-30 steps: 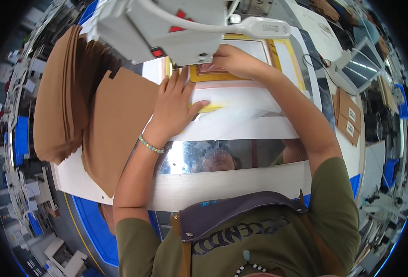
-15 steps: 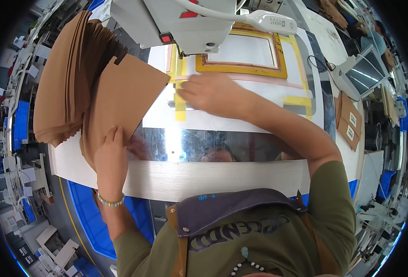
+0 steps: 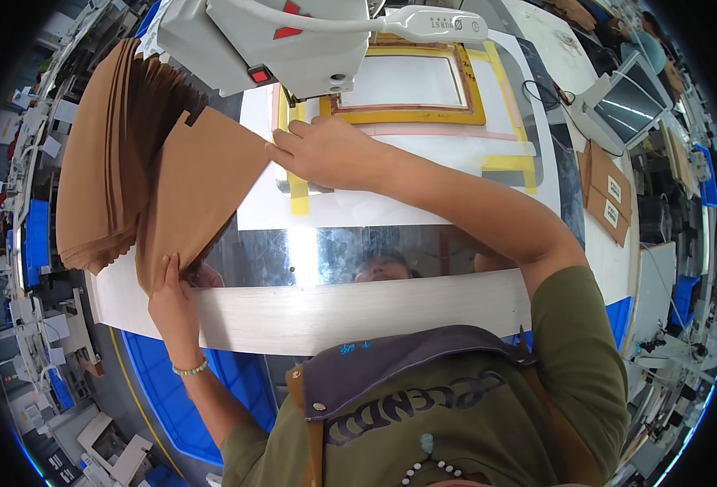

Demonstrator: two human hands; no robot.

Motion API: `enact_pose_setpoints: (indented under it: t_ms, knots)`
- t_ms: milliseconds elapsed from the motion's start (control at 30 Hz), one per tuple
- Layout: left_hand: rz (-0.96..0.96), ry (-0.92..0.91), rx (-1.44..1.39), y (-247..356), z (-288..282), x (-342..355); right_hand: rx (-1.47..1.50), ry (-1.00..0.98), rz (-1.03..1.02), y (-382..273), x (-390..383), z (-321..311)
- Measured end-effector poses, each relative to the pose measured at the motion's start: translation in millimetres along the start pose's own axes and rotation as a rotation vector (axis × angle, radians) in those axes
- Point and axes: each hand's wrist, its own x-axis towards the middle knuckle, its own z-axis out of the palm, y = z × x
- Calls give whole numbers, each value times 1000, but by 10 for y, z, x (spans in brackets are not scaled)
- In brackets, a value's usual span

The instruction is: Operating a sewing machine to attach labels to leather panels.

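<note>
A flat brown leather-like panel (image 3: 204,174) with a small notch in its far edge slants in front of me. At its lower end, my left hand (image 3: 172,300) grips the edge, fingers on top and the thumb hidden. My right hand (image 3: 330,154) has its thumb and fingertips closed at the panel's right corner. Against the panel's left side leans a thick fanned stack of similar brown panels (image 3: 103,170). Beneath my right hand lies a white sheet (image 3: 358,211) with yellow tape strips (image 3: 299,195).
A grey-white machine head (image 3: 253,49) with a red switch overhangs the far side. Beyond my right hand sits a yellow frame (image 3: 476,101). A shiny metal plate (image 3: 326,260) borders the near table edge (image 3: 358,312). A screen (image 3: 638,101) and brown pieces with white labels (image 3: 606,195) are at right.
My right hand has moved left onto the panel's corner. My left hand has slid down and left along the panel to its lower end. The view has shifted slightly.
</note>
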Motion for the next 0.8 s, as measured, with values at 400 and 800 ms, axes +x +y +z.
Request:
enact_pose_setpoints:
  t_ms: [400, 800]
  knots:
    - [-174, -66, 33, -61, -25, -186, -13, 0, -70, -31, 279, 161]
    - [96, -114, 133, -255, -134, -34, -77, 59, 94, 152, -467, -327]
